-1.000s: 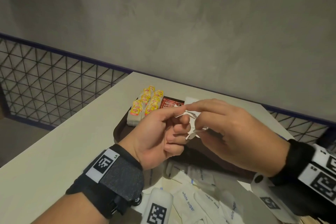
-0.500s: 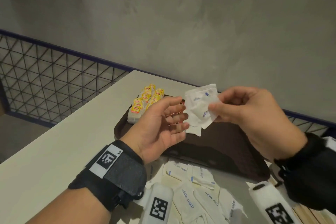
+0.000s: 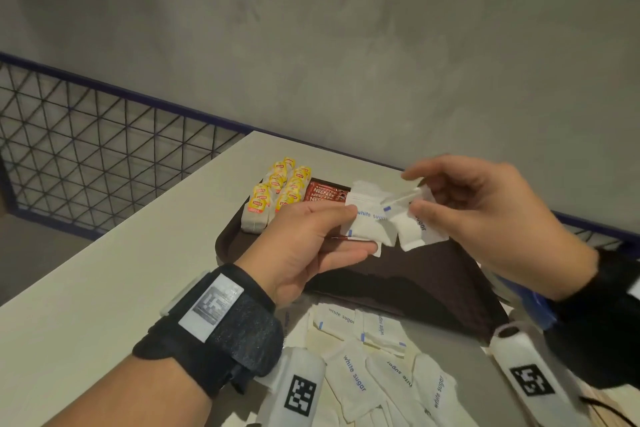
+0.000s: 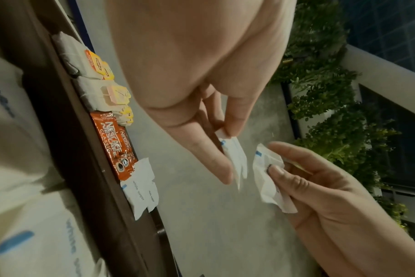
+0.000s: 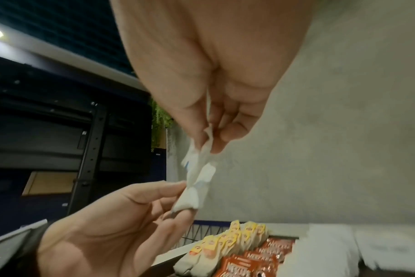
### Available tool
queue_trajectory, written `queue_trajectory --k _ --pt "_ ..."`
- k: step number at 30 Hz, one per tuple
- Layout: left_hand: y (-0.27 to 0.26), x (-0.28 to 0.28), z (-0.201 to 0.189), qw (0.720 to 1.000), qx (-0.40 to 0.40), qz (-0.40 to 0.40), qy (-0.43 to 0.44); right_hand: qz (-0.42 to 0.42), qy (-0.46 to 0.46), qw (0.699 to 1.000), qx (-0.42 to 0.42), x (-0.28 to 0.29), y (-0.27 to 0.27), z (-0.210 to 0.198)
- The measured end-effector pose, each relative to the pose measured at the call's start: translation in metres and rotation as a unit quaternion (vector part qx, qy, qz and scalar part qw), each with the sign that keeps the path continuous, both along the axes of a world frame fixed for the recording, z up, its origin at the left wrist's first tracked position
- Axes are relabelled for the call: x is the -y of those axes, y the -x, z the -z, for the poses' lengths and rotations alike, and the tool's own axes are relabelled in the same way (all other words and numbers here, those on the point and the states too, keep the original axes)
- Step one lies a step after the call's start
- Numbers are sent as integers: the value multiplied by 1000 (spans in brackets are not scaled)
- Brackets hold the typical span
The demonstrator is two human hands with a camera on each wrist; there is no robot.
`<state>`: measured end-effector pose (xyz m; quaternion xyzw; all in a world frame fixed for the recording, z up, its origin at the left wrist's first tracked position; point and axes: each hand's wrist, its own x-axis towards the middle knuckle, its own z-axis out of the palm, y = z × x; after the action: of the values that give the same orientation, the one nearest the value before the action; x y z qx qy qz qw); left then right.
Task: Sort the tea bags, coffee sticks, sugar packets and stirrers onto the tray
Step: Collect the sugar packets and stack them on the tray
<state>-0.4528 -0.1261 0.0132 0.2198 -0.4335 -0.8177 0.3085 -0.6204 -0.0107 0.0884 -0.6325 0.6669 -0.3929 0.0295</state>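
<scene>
Head view, nearest you at the bottom of the frame: a loose heap of white sugar packets [image 3: 353, 378] lies unsorted on the table [image 3: 104, 281], just short of the near rim of the brown tray [image 3: 433, 288]. Above that, mid-frame, your left hand [image 3: 304, 246] pinches a small fan of sugar packets [image 3: 370, 222] between thumb and fingers, and your right hand [image 3: 485, 218] pinches its own held packets [image 3: 415, 229] just beside them. That is the change: half a second ago the right hand alone held the whole bunch and the left was open and empty, so the bunch has been split between both hands over the tray. I take it you are squaring them up before laying them down, so the sugar is only begun. Further back, in the upper left part of the tray, the tea bags [image 3: 277, 191] stand in rows with the coffee sticks [image 3: 323, 192] just beside them, both groups apparently placed. A few sugar packets also lie on the tray next to the coffee, clear only in the left wrist view. Hidden or doubtful: the count in either hand, since the packets overlap; the far right of the tray, behind your right hand; and the stirrers, of which perhaps a wooden sliver shows at the lower right corner, too cut off to be sure.
</scene>
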Motion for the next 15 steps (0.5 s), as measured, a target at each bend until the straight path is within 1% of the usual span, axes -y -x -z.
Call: queue_trajectory --k 2,4,6,8,10,12,14,15 --pt "1 -2 0 999 12 37 -4 -18 -56 994 -93 3 -1 -7" --pt "1 -4 -1 997 9 72 3 -19 -114 978 -173 9 -3 -9" --pt "1 -5 0 996 9 82 21 -32 -133 967 -215 15 -6 -9" --pt "1 -4 2 996 20 76 40 -43 -123 960 -248 21 -8 -10" --pt "1 -2 4 996 32 65 46 -42 -106 958 -262 26 -11 -11" --pt "1 0 5 997 37 53 46 -21 -95 964 -248 27 -11 -10" --pt "1 1 6 997 31 43 47 11 -109 973 -201 25 -8 -9" --pt "1 2 5 998 29 39 46 20 -129 978 -164 24 -5 -8"
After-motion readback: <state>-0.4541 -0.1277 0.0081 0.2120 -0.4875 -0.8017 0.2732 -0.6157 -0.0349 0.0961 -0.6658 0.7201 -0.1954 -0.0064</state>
